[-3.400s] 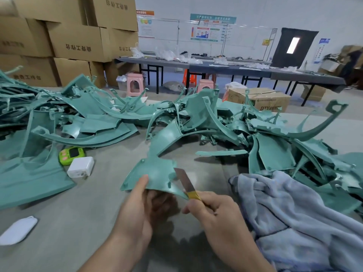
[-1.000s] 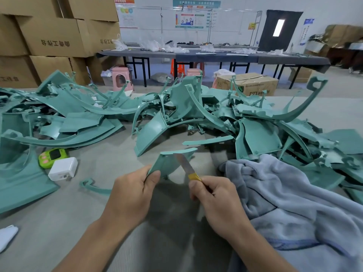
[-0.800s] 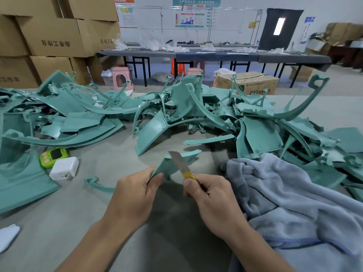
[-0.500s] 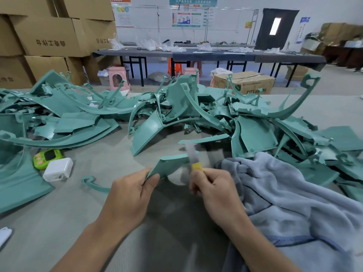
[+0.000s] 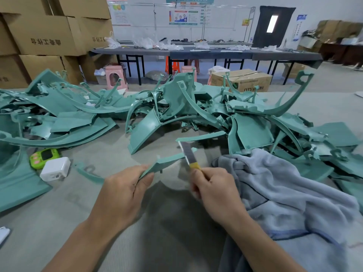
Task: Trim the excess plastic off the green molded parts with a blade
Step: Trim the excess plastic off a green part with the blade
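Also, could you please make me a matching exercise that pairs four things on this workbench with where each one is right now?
Things:
1. blade
2. small green part
3. white adapter
4. grey cloth

Places:
A. lying beside the lime-green gadget
B. gripped in the right hand
C. crumpled to the right of both hands
D. held by the left hand

Pairs: 1-B, 2-D, 3-A, 4-C.
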